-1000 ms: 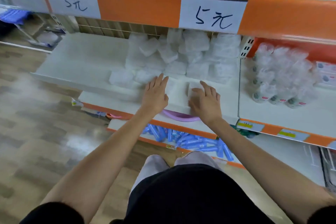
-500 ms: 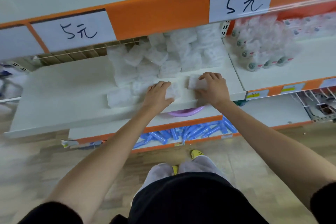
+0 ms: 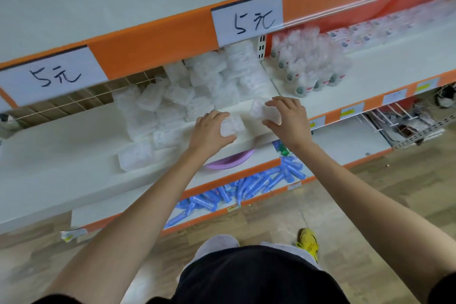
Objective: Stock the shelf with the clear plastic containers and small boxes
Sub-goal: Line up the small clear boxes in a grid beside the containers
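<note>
Head camera: the left hand (image 3: 211, 132), flat on the shelf (image 3: 74, 148) a second ago, has now curled its fingers round a clear container (image 3: 233, 126) at the near edge. The right hand (image 3: 288, 118) keeps its curled grip on a second container (image 3: 260, 110) just to the right. Both sit in front of the stacked pile (image 3: 197, 86), probably about to be placed against it.

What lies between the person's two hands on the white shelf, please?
In the head view, the left hand grips the left container, the right hand the right container; between these only a narrow strip of white shelf shows.
</note>
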A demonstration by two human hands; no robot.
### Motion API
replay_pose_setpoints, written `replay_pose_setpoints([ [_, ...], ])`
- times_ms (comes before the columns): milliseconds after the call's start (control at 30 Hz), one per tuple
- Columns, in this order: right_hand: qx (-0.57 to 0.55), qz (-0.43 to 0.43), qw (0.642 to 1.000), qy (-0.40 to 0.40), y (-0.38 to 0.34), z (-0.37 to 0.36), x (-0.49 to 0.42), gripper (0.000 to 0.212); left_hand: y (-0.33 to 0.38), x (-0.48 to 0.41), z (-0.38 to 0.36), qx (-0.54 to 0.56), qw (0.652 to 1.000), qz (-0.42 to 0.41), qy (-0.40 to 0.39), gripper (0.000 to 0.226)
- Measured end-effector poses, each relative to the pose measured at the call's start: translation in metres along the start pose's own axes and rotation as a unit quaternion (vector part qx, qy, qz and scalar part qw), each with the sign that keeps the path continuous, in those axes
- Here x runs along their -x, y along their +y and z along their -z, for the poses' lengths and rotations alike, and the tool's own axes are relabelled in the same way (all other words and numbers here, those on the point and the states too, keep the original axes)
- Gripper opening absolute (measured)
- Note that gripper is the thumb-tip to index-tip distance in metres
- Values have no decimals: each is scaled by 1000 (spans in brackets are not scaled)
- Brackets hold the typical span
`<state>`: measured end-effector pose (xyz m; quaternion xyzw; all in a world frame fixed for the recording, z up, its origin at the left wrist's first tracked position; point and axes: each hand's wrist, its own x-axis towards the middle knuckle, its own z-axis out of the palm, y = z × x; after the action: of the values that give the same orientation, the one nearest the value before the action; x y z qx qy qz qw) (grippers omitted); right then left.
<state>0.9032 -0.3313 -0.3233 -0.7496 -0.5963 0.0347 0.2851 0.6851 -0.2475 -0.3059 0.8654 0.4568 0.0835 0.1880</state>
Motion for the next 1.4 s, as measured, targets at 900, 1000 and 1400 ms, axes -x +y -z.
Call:
replay_pose_setpoints([
  [900,10,-31,999,44,365,216,-22,46,370,-164,-134,46,996,-73,-19,66],
  [1000,16,-48,998,42,401,223,-40,46,387,-203,-152,51,995,-82,-21,66],
  [1400,66,-87,993,-51,503,235,-130,46,419,-311,-191,67,995,-55,-49,64],
])
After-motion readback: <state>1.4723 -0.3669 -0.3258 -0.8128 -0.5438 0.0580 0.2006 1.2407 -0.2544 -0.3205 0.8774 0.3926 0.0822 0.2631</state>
